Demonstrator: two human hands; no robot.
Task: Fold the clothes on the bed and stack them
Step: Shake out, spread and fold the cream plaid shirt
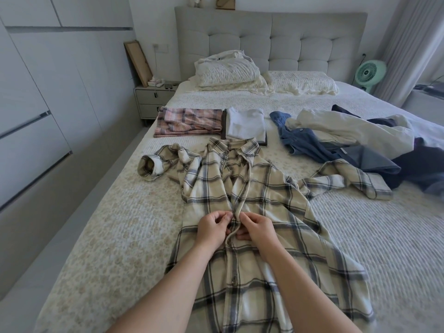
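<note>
A cream plaid shirt [262, 188] lies face up on the bed [108, 236], collar far from me, sleeves spread to both sides. My left hand [212, 228] and my right hand [255, 225] pinch the shirt's front placket at mid-chest, fingers closed on the fabric edges. Beyond the collar sit a folded pink plaid garment [188, 122] and a folded white garment [245, 123] on a dark one. An unfolded heap of blue, cream and navy clothes [348, 140] lies at the right.
Pillows [228, 70] rest against the grey headboard. A nightstand [151, 99] stands left of the bed, wardrobe doors [36, 104] along the left wall. A green fan [370, 73] and curtains are at the far right.
</note>
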